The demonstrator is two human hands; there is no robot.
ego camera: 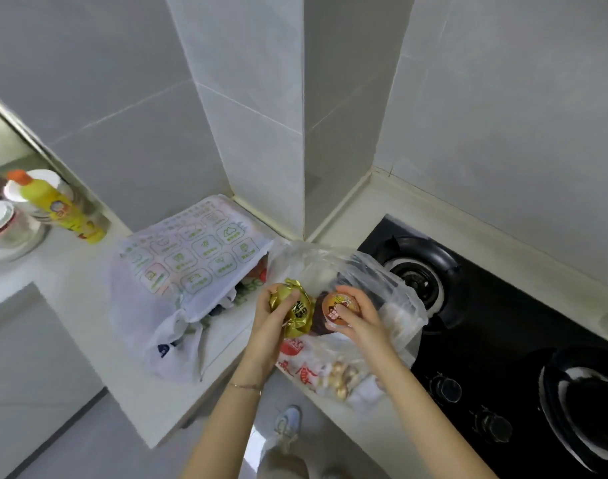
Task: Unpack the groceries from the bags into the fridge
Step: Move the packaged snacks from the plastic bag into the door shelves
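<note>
At the surface edge: both hands full, fridge out of view

Above the surface [88, 271], beside the clear bag [375, 271], left hand [273, 318] fingers curl round a gold-wrapped pack [297, 311]; right hand [359, 318] fingers pinch an orange-lidded cup [337, 307] (contents unclear). Risk: cup held by fingers at the rim only, could slip onto the stove [503, 323]. Red-printed pack [312, 371] sits at the surface edge; a forearm nudge could tip it to the floor [70, 426].

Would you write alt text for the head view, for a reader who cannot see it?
The left hand grips a gold foil packet and the right hand holds an orange-lidded cup over a clear plastic bag on a kitchen counter. A white printed bag lies left of them, a black gas hob right.
</note>
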